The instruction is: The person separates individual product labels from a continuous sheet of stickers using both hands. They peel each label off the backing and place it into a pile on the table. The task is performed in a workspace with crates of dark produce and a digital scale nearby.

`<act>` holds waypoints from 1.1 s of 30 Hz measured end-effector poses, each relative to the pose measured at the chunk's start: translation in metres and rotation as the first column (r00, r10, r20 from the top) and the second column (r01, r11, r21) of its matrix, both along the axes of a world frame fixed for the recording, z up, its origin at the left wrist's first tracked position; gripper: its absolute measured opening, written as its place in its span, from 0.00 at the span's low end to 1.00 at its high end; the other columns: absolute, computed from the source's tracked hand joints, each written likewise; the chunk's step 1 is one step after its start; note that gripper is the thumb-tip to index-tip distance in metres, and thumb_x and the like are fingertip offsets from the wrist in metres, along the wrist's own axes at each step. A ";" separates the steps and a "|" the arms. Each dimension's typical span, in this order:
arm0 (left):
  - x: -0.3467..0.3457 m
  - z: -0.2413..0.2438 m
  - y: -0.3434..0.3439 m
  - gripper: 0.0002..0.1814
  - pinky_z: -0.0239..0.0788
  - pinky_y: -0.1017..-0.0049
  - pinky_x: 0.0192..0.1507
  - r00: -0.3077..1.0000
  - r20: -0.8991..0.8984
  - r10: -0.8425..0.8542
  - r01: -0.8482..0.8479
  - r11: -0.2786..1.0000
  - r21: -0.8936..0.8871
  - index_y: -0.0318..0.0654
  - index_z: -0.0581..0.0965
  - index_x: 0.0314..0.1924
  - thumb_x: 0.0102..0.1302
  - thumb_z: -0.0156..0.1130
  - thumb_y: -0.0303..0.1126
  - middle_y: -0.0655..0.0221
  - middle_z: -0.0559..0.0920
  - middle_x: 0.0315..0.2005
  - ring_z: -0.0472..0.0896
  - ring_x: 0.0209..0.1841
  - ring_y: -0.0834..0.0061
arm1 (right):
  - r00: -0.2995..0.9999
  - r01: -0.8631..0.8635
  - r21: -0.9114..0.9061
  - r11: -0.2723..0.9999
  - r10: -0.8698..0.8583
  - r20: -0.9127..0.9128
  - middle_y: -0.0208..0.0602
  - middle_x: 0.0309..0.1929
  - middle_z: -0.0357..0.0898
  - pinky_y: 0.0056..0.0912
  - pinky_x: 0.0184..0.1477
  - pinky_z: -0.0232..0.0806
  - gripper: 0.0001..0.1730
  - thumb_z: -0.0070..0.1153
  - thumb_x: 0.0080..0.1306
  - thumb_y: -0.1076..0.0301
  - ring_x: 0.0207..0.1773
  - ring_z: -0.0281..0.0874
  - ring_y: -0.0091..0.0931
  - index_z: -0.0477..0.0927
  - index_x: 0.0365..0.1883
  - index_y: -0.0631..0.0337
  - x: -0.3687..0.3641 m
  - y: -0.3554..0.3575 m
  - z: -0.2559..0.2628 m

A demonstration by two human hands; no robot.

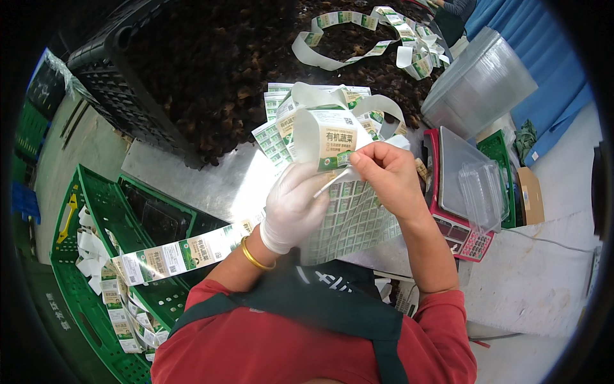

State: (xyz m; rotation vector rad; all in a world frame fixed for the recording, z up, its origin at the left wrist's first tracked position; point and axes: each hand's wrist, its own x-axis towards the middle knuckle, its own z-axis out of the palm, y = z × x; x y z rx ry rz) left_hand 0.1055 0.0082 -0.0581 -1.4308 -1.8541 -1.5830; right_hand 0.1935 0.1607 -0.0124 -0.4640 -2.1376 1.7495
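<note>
My left hand point(293, 211), in a white glove, grips a strip of printed labels point(338, 139) together with a sheet of small green stickers point(348, 221). The sheet hangs below the hand and bends towards me. My bare right hand point(389, 176) pinches a small green sticker point(344, 158) between thumb and forefinger, at the lower right corner of the front label. Whether that sticker touches the label all over, I cannot tell. From behind my left wrist, the strip's tail point(192, 252) runs left into a green plastic crate point(91, 317). Several more sticker sheets point(274, 141) lie behind the hands.
Dark dried fungus-like pieces point(230, 62) heap behind a black crate wall point(129, 96). Another label strip point(316, 57) loops over them. On the right are a red scale point(439, 192), clear plastic boxes point(479, 187) and stacked clear containers point(479, 81). A person point(455, 12) is at the far right.
</note>
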 end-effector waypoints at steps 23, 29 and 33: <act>-0.013 0.004 -0.011 0.08 0.72 0.77 0.39 0.816 0.462 -0.346 0.431 0.898 -0.089 0.32 0.81 0.35 0.54 0.60 0.21 0.61 0.82 0.34 0.82 0.36 0.70 | 0.993 0.091 0.073 0.993 -0.086 -0.075 0.31 0.32 0.75 0.16 0.30 0.63 0.34 0.58 0.61 0.70 0.30 0.69 0.15 0.60 0.62 0.73 -0.026 0.056 0.046; -0.003 0.000 -0.006 0.10 0.71 0.77 0.43 0.868 0.467 -0.172 0.247 0.963 -0.105 0.29 0.81 0.37 0.54 0.56 0.18 0.57 0.81 0.39 0.81 0.40 0.71 | 0.962 -0.143 0.008 0.990 0.141 -0.234 0.41 0.51 0.67 0.17 0.39 0.66 0.42 0.52 0.58 0.81 0.36 0.69 0.15 0.48 0.69 0.68 -0.011 0.026 0.030; 0.003 -0.001 -0.002 0.11 0.72 0.75 0.43 0.928 0.320 -0.193 0.240 0.964 -0.115 0.29 0.81 0.36 0.52 0.57 0.17 0.54 0.81 0.41 0.82 0.42 0.66 | 0.965 -0.141 0.033 0.989 0.145 -0.220 0.38 0.53 0.67 0.19 0.43 0.65 0.39 0.49 0.59 0.81 0.37 0.67 0.14 0.50 0.69 0.67 -0.017 0.010 0.020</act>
